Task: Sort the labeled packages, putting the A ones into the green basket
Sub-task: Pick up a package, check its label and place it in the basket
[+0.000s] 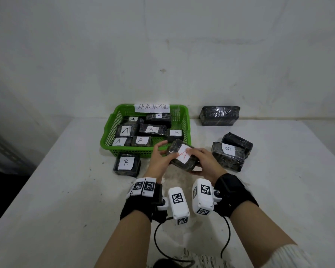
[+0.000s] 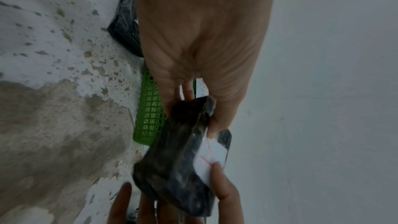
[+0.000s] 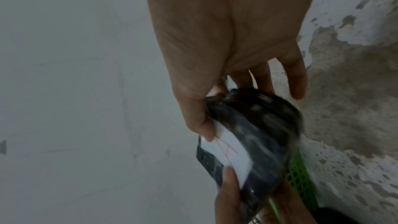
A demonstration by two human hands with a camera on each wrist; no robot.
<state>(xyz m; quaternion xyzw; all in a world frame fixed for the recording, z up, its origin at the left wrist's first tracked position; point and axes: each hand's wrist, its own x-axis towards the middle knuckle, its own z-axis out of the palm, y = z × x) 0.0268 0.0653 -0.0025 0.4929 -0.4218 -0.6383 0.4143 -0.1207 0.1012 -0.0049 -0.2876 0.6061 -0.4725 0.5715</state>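
A black-wrapped package with a red A on its white label [image 1: 182, 156] is held tilted just above the table, in front of the green basket's [image 1: 132, 151] near right corner. My left hand [image 1: 161, 154] grips its left end and my right hand [image 1: 199, 157] grips its right end, thumb on the label. In the left wrist view the package [image 2: 176, 168] sits between the left thumb and the fingers beneath, with the basket [image 2: 148, 117] behind. The right wrist view shows the package [image 3: 262, 134] blurred, beside the basket [image 3: 301, 180]. Several A packages lie in the basket.
A B package [image 1: 126, 164] lies against the basket's front left. Another B package [image 1: 228, 155] and an unlabeled black one [image 1: 238, 144] sit to the right. A large black package [image 1: 219, 115] stands at the back wall. The white table [image 1: 66, 190] is stained.
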